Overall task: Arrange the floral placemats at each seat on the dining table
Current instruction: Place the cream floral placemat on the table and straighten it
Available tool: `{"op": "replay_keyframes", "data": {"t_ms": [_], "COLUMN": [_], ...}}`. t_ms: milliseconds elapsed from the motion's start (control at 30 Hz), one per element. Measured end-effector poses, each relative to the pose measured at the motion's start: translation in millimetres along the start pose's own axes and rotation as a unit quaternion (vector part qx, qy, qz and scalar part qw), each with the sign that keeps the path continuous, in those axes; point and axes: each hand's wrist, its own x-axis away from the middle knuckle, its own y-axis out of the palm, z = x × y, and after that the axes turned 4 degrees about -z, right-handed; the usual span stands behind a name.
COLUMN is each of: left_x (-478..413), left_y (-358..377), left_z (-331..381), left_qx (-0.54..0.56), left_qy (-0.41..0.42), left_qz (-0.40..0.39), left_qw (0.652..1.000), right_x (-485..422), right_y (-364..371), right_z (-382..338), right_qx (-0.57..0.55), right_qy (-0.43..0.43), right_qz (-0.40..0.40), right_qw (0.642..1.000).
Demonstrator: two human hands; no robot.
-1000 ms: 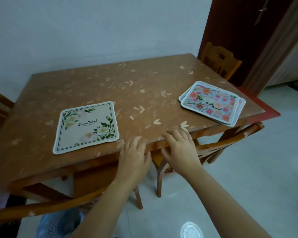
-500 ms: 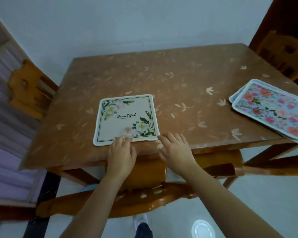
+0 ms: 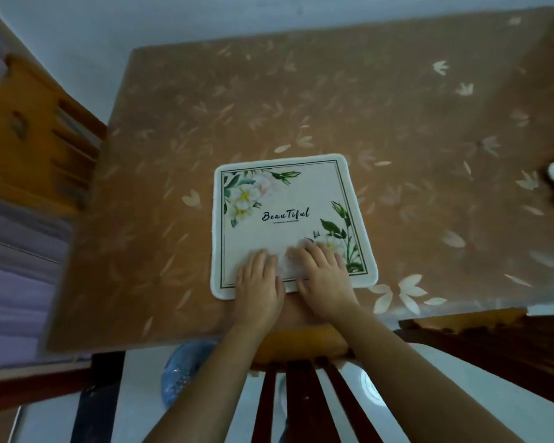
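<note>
Pressing flat with straight fingers and clasping nothing, the left grip (image 3: 259,279) and right grip (image 3: 323,271) are resting on the near edge of the placemat (image 3: 285,206), which is lying on the desk (image 3: 173,148) just in from its near edge, before a chair (image 3: 301,388). Squaring it well is likely calling for light, even pressure, sliding it until that edge is running parallel to the desk's. It is showing a cream face, rounded corners, a thin dark border, white flowers and the word "Beautiful".

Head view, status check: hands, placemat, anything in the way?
Hands flat: left hand and right hand press the cream placemat near its front edge. Lies flat on table before near chair. Nothing in the way.
</note>
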Motion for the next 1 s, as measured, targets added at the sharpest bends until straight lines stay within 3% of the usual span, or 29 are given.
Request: {"op": "replay_keyframes", "data": {"t_ms": [300, 500, 667, 833, 933, 1000], "left_x": [-12, -7, -5, -10, -14, -22], "left_y": [12, 2, 5, 16, 15, 13], "left_z": [-23, -64, -47, -13, -29, -42], "left_qx": [-0.076, -0.082, -0.075, -0.09, -0.111, -0.116], "left_qy": [0.027, -0.02, -0.081, 0.0, 0.018, -0.001], "left_qz": [-0.018, -0.027, -0.025, -0.041, -0.048, -0.054], "left_qw": [0.997, 0.996, 0.994, 0.995, 0.992, 0.992], "right_x": [-23, -1, 4, -7, -7, -11], "right_y": [22, -3, 0, 16, 7, 1], "right_z": [11, 76, 60, 20, 44, 58], "right_qx": [0.067, 0.112, 0.118, 0.105, 0.122, 0.121], "right_qy": [-0.041, 0.046, 0.093, 0.037, -0.037, -0.04], "right_qz": [-0.027, -0.03, -0.027, -0.052, -0.052, -0.055], "right_qw": [0.997, 0.992, 0.988, 0.992, 0.99, 0.99]}}
